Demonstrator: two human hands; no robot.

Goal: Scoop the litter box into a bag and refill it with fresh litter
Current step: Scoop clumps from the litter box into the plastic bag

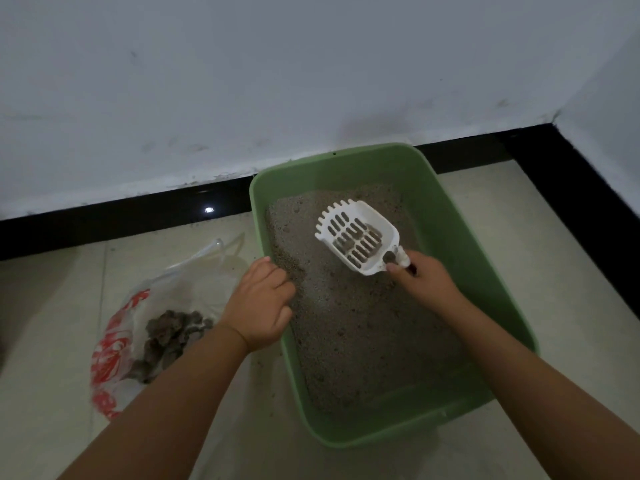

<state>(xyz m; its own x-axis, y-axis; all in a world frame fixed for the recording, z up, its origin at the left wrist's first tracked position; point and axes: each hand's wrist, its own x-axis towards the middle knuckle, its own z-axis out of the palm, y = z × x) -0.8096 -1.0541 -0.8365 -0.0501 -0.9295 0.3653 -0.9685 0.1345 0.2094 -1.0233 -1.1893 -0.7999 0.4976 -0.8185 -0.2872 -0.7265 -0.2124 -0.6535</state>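
A green litter box [446, 216] stands on the tiled floor against the wall, with grey litter [356, 327] spread inside. My right hand [424, 278] grips the handle of a white slotted scoop [356, 237], which hovers over the far part of the litter with a few bits in it. My left hand [259, 303] curls its fingers over the box's left rim. Left of the box lies an open white plastic bag [114, 341] with red print, holding several dark grey clumps [169, 337].
A black skirting strip [138, 209] runs along the white wall [242, 81] and turns a corner at the right. Pale floor tiles [519, 216] surround the box. Loose litter grains are scattered on the floor near the box's left side.
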